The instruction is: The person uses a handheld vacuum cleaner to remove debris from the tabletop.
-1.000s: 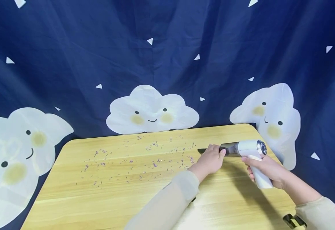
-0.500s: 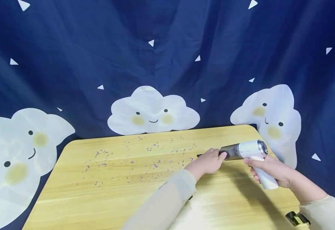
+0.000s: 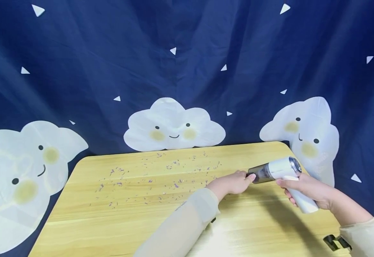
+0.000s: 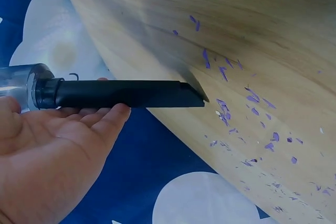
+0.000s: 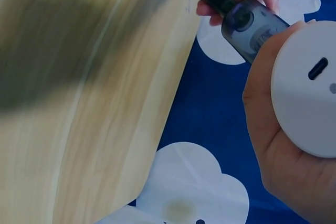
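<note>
Head view shows 2 hands on a white handheld vacuum (image 3: 281,168), which is held above the right part of the wooden table (image 3: 126,228), between the far right corner and the near edge. The right hand (image 3: 309,189) grips its handle (image 3: 305,203), fingers wrapped round it. The left hand (image 3: 233,182) is at the front end, its thumb against the dark see-through chamber (image 3: 261,174).

Left wrist view shows that hand's fingers curled round the black nozzle (image 4: 121,94) from below. A shadow on the table runs to the nozzle's slanted tip; whether the tip touches the wood, I cannot tell.

Right wrist view shows the white round end (image 5: 310,108) of the handle, with 1 dark slot (image 5: 318,68) in it.

Purple scraps (image 4: 275,137) lie scattered over the table, from near its left edge past the middle, mostly toward the far edge; some are near the nozzle's tip.

Behind the far edge hangs a dark blue curtain (image 3: 200,35) with white triangles and 3 smiling clouds (image 3: 174,119). Pale sleeves (image 3: 177,228) cover both forearms, and 1 black clasp (image 3: 337,242) shows at the right cuff.
</note>
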A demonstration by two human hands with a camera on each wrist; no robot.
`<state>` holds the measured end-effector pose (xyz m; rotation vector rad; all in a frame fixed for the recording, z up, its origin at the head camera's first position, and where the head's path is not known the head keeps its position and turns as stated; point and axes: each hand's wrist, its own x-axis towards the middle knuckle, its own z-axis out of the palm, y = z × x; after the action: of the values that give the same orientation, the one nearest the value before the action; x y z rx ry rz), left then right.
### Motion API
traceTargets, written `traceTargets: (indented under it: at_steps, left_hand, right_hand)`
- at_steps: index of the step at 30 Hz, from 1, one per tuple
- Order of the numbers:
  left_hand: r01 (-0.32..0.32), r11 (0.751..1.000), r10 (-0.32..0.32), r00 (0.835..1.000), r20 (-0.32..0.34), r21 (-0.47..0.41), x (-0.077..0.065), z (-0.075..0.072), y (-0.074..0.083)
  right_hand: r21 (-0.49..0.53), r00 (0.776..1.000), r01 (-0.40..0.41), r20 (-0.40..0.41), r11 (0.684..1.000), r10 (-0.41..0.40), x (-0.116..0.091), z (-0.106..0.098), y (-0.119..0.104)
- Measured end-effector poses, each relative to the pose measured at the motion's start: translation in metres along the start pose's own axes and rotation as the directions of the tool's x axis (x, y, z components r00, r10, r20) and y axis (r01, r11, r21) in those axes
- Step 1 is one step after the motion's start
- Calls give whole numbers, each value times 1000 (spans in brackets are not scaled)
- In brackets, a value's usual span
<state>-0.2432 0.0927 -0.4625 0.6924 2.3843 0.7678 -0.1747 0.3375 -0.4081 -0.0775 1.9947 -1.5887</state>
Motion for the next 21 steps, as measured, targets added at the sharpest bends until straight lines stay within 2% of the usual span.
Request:
traceTargets:
  at_steps: [12, 21]
  left_hand:
    - [49, 999, -48, 998, 50, -16, -11, -3, 5]
    - [58, 998, -59, 997, 43, 18, -15, -2, 8]
  right_hand:
    - [5, 999, 5, 44, 1000, -5, 1, -4, 1]
    - [9, 997, -1, 83, 1000, 0, 0, -7, 0]
